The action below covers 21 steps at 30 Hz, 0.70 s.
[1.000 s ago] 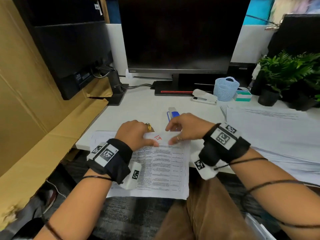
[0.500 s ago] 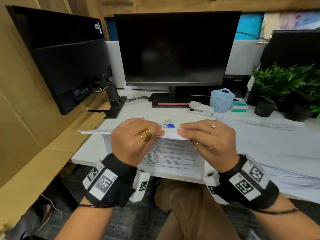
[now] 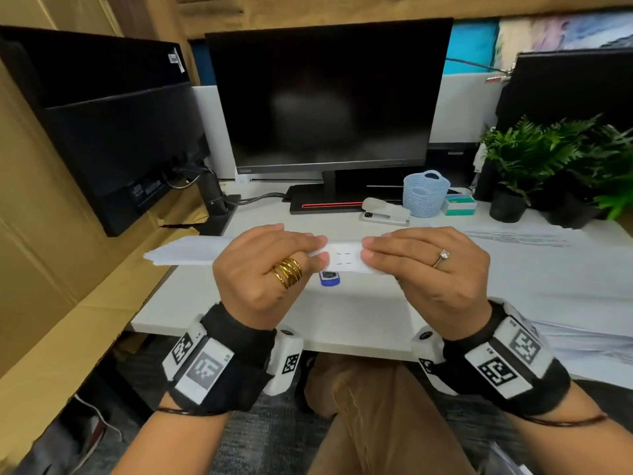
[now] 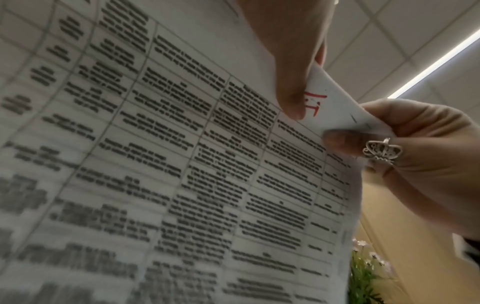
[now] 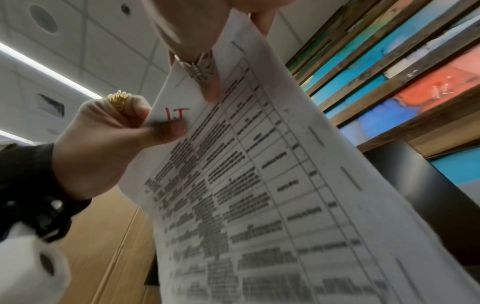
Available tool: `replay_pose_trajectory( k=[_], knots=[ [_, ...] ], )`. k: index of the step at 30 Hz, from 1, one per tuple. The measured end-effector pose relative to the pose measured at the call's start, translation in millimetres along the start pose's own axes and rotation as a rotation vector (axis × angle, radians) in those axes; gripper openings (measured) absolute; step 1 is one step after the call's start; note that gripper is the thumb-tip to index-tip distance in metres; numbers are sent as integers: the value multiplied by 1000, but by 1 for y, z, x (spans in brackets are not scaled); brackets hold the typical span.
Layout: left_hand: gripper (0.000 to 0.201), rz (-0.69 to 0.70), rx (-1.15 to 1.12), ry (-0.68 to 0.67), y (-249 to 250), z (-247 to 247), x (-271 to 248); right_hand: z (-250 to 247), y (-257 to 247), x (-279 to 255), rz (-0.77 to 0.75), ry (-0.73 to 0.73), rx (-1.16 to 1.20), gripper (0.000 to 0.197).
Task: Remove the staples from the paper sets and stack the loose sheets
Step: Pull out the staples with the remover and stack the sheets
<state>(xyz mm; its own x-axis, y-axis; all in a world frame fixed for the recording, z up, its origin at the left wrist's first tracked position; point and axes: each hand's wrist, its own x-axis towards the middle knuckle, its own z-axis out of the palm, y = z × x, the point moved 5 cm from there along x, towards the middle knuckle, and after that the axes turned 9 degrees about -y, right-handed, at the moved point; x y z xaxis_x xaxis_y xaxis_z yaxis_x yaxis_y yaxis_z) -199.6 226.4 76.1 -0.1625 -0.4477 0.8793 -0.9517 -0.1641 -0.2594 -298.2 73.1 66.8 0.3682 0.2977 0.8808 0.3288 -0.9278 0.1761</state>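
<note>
A stapled set of printed sheets (image 3: 344, 258) is raised above the desk, its top edge turned toward me. Two staples' bent legs (image 3: 343, 258) show on its back, between my hands. My left hand (image 3: 267, 269) pinches the top edge just left of the staples, and my right hand (image 3: 421, 265) pinches it just right of them. Both wrist views show the printed table side (image 4: 182, 164) (image 5: 259, 185) hanging below the thumbs, with red writing (image 5: 178, 114) at the corner. A blue staple remover (image 3: 329, 278) lies on the desk below the paper.
A pile of loose sheets (image 3: 548, 269) covers the desk's right side. Behind stand a white stapler (image 3: 385, 211), a light blue basket (image 3: 425, 193), a small box (image 3: 459, 204), potted plants (image 3: 548, 166) and a monitor (image 3: 325, 97). A second monitor (image 3: 102, 132) hangs at left.
The paper set lay flat on the desk under both hands a second ago. Both hands have lifted it and tipped its stapled top edge up toward me.
</note>
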Motion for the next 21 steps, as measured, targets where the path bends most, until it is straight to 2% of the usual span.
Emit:
replay_pose_trajectory(
  k=[2, 5, 7, 10, 11, 13, 15, 16, 18, 21],
  knots=[
    [10, -66, 69, -55, 3, 4, 10, -14, 9, -1, 85, -14, 76, 24],
    [21, -174, 203, -168, 4, 11, 24, -47, 27, -4, 262, -33, 204, 22],
    [29, -169, 142, -219, 9, 16, 31, -72, 34, -10, 386, -28, 232, 19],
    [33, -173, -38, -302, 22, 29, 39, -99, 45, -29, 652, -7, 417, 49],
    [33, -185, -75, -344, 26, 35, 42, -103, 48, -39, 757, -48, 521, 53],
    [33, -221, -144, -410, 35, 48, 46, -105, 49, -66, 946, -256, 667, 49],
    [37, -262, -233, -464, 48, 64, 50, -110, 42, -98, 1031, -467, 700, 40],
    [38, -277, -273, -519, 56, 74, 52, -115, 40, -112, 1057, -508, 708, 39],
    [38, -310, -343, -720, 74, 104, 53, -129, 41, -142, 1140, -499, 711, 38],
    [42, -291, -399, -949, 105, 154, 45, -150, 55, -199, 1283, -523, 649, 41]
  ],
)
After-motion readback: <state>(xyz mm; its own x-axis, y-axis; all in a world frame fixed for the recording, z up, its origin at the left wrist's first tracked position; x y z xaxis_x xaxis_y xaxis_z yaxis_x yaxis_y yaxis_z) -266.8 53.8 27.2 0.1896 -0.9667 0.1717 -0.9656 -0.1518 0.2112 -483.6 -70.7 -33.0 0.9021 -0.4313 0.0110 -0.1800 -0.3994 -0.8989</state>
